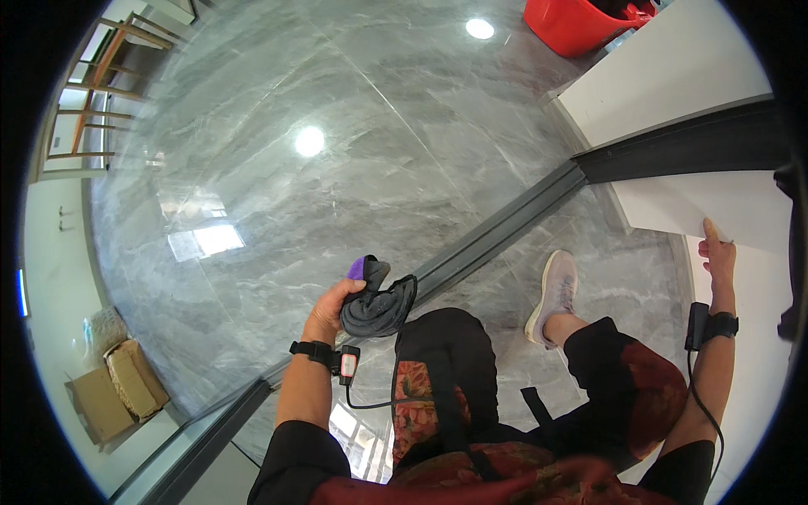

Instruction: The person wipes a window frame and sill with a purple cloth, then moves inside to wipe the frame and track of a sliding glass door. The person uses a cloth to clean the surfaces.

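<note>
My left hand (334, 306) grips a folded dark grey cloth (377, 310) with a purple patch at its upper end. The cloth hangs above the floor, close to my bent knee and over the dark metal door track (499, 233). Far to the right, my right hand (718, 252) is raised at a white wall (688, 202), its index finger stretched towards the wall's edge and the other fingers curled. Whether the fingertip touches the wall cannot be told. Both wrists wear black straps with small cabled devices.
Grey marble-look tiles (265, 158) cover the floor, with the raised track crossing it. A dark door frame post (682, 136) rises at right. A red bucket (568, 28) stands at the top right, an opened cardboard box (136, 379) at lower left, and a wooden rack or chair (95, 88) at upper left.
</note>
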Demonstrator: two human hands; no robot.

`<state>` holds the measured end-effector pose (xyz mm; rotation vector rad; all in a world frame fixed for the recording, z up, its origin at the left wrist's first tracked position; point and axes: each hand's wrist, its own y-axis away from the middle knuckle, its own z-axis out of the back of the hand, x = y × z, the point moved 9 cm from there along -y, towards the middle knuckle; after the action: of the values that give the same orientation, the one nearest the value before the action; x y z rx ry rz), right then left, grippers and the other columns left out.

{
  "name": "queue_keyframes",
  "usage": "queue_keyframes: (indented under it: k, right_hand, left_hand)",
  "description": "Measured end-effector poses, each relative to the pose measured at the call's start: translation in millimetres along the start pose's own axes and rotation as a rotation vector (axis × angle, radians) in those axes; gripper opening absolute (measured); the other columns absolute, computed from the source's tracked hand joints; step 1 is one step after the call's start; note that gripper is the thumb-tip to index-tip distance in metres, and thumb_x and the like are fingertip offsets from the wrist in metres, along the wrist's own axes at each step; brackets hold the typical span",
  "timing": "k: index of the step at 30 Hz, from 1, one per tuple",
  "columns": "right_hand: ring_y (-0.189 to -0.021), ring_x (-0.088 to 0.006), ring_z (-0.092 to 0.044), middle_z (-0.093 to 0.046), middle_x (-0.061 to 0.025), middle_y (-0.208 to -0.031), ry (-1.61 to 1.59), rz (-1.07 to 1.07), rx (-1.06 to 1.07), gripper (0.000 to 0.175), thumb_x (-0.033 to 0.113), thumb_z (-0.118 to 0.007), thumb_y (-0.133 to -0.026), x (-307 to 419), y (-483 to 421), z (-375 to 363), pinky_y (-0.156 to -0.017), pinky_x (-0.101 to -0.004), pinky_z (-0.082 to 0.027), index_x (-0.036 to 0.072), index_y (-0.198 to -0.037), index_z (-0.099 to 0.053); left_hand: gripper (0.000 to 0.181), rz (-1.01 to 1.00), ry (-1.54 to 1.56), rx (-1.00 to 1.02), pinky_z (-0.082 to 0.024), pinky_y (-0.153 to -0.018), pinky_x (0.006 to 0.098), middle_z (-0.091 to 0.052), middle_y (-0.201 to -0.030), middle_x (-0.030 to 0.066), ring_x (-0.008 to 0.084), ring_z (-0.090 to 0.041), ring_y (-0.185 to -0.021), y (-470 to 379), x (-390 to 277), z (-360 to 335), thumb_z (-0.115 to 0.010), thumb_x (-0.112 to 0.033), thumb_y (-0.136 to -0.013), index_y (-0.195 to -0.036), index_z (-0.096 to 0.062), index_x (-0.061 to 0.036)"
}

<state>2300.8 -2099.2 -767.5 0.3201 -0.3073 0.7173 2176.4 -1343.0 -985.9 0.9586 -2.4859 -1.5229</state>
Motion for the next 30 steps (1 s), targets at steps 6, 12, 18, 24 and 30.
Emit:
queue_keyframes:
  k: [6, 12, 18, 24, 30]
  right_hand:
    - [-0.056, -0.0121, -0.056, -0.06, -0.0033, -0.063, -0.056, 0.001, -0.012, 0.063, 0.067, -0.073, -0.073, 1, 4, -3, -0.044, -0.0272, -0.042, 0.005, -0.073, -0.062]
    - [-0.053, -0.0156, -0.059, -0.061, -0.0058, -0.063, 0.041, -0.132, 0.127, 0.061, 0.063, -0.07, -0.078, -3, 12, -16, -0.045, -0.0319, -0.045, 0.004, -0.073, -0.061]
    - [-0.052, -0.0176, -0.062, -0.064, -0.0074, -0.063, 0.095, -0.025, 0.592, 0.043, 0.046, -0.067, -0.084, 51, 74, -70, -0.048, -0.0321, -0.048, 0.004, -0.074, -0.061]
    - [-0.068, -0.0116, -0.061, -0.064, -0.0017, -0.075, -0.033, 0.458, 0.883, 0.031, 0.027, -0.069, -0.086, 185, 165, -126, -0.059, -0.026, -0.049, 0.005, -0.108, -0.066]
    - [-0.091, -0.0234, -0.062, -0.063, -0.014, -0.109, -0.096, 0.94, 0.967, 0.067, 0.039, -0.08, -0.076, 251, 253, -161, -0.077, -0.0365, -0.052, 0.009, -0.131, -0.056]
  left_hand:
    - [0.039, -0.209, 0.09, 0.045, -0.058, -0.076, 0.0363, -0.071, -0.092, 0.0122, 0.0254, -0.069, -0.077, 15, -30, -8, -0.066, -0.025, -0.083, -0.114, -0.066, -0.0016]
    - [0.037, -0.191, -0.378, -0.137, -0.057, -0.077, 0.0383, -0.07, -0.097, 0.0091, 0.0241, -0.069, -0.085, 4, -48, -22, -0.064, -0.03, -0.09, -0.116, -0.064, -0.0036]
    - [0.037, -0.32, 0.055, -0.006, -0.057, -0.079, 0.0404, -0.069, -0.098, 0.0117, 0.0258, -0.068, -0.088, 9, -80, -69, -0.061, -0.034, -0.095, -0.117, -0.062, -0.0043]
    - [0.04, -0.415, 0.01, 0.129, -0.055, -0.088, 0.0394, -0.068, -0.107, 0.0101, 0.0254, -0.067, -0.095, 9, -111, -151, -0.054, -0.038, -0.1, -0.119, -0.061, -0.0042]
    - [0.042, -0.411, 0.028, 0.3, -0.052, -0.093, 0.04, -0.067, -0.115, 0.0106, 0.0247, -0.065, -0.103, 1, -107, -246, -0.05, -0.039, -0.102, -0.123, -0.059, -0.004]
